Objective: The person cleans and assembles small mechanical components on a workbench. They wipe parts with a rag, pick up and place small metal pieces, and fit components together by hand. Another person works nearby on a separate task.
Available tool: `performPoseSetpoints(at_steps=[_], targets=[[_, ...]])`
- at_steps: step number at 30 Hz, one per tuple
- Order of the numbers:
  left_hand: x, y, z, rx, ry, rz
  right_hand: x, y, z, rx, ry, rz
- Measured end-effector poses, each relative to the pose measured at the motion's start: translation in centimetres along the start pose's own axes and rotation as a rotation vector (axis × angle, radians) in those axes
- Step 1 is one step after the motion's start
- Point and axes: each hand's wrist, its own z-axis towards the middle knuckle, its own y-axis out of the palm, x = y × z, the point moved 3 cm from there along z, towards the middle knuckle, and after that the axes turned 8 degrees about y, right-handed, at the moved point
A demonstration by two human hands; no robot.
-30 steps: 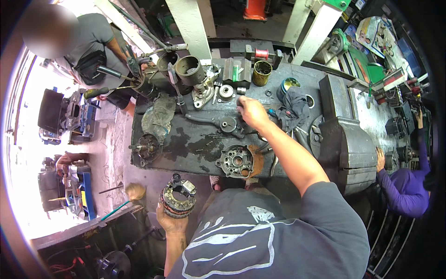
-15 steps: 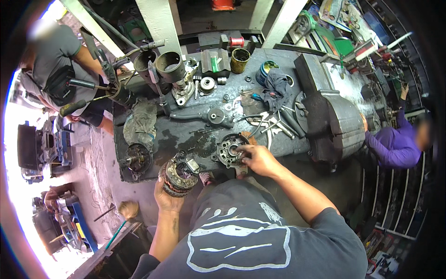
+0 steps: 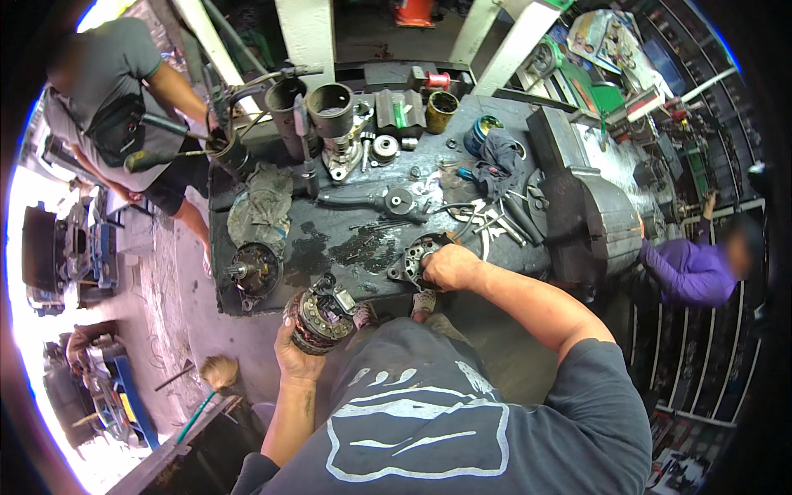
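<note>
Left hand (image 3: 299,356) cups round copper-wound stator (image 3: 319,316) from below; right hand (image 3: 450,266) grips grey cast-metal housing (image 3: 415,258) on bench edge. Best keep stator level, housing pinned.

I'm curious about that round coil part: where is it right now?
The round coil part sits in the left hand, off the workbench's near edge, left of the right hand.

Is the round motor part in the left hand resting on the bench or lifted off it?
Lifted: the left hand holds the round motor part off the bench edge.
</note>
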Motion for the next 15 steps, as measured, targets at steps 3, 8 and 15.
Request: performPoseSetpoints(at_steps=[3,8,15], targets=[[0.5,-1.1,-1.0,0.056,0.035,0.009,0.1,0.4,0.5,-0.065,-0.095,-0.075],[1.0,-2.1,-2.4,0.064,0.119,-0.007,0.4,0.6,0.7,-0.076,-0.144,-0.171],[-0.5,-0.9,-4.3,0.098,0.211,0.018,-0.2,0.5,0.2,0.018,-0.127,-0.118]])
